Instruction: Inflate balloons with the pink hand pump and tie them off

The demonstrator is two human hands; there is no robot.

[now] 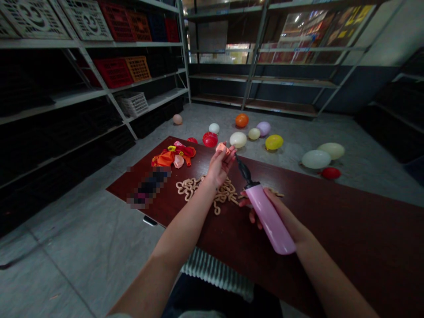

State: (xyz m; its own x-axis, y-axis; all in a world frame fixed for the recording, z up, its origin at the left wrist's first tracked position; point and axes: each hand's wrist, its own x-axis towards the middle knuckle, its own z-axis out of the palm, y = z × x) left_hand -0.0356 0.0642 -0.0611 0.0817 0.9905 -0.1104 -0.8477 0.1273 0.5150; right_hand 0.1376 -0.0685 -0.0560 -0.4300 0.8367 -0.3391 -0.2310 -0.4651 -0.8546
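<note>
Above the middle of the dark red-brown table, my left hand is closed on a limp peach-coloured balloon. My right hand grips a pink balloon pump from beneath. The pump's black nozzle points up toward the fingers of my left hand; whether its tip touches the balloon is too small to tell. Under my left forearm lies a tangle of beige rope-like pieces, partly hidden. Deflated balloons in orange, red, yellow and pink sit in a pile at the table's far left.
Inflated balloons in several colours, among them an orange one and a yellow one, lie on the grey floor beyond the table. Metal shelves with plastic crates stand left. A blurred-out item lies near the table's left edge.
</note>
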